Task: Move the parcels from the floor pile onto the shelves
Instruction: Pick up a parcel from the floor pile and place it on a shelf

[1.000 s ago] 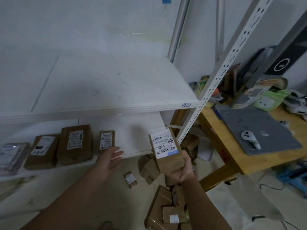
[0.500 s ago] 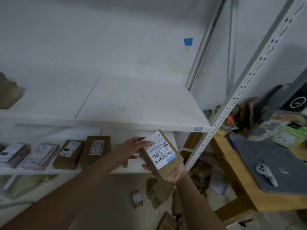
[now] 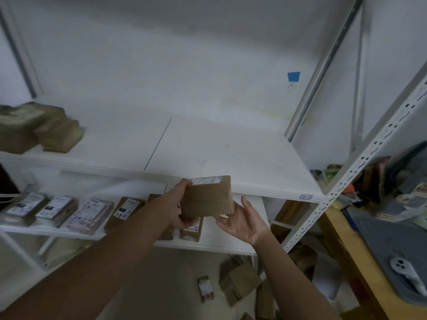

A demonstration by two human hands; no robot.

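A brown cardboard parcel (image 3: pixel 206 197) with a white label on its top hangs in front of the middle shelf's (image 3: pixel 231 155) front edge. My left hand (image 3: pixel 179 204) grips its left side, thumb on top and fingers underneath. Just under the parcel's right corner is my right hand (image 3: pixel 242 219), palm up with fingers spread; contact is unclear. The lower shelf (image 3: pixel 221 244) carries a row of labelled parcels (image 3: pixel 89 214). More brown parcels (image 3: pixel 239 281) lie in a pile on the floor below.
Two brown parcels (image 3: pixel 34 128) sit at the left of the middle shelf. A white perforated upright (image 3: pixel 360 165) stands to the right. Beyond it is a wooden table (image 3: pixel 360 271) with a grey mat (image 3: pixel 392 250), a white controller (image 3: pixel 406 272) and clutter.
The parcel has risen from lower-shelf height to the middle shelf's edge and tipped label-up. My left hand took hold of it; my right hand's grip opened beneath it. The view tilted upward.
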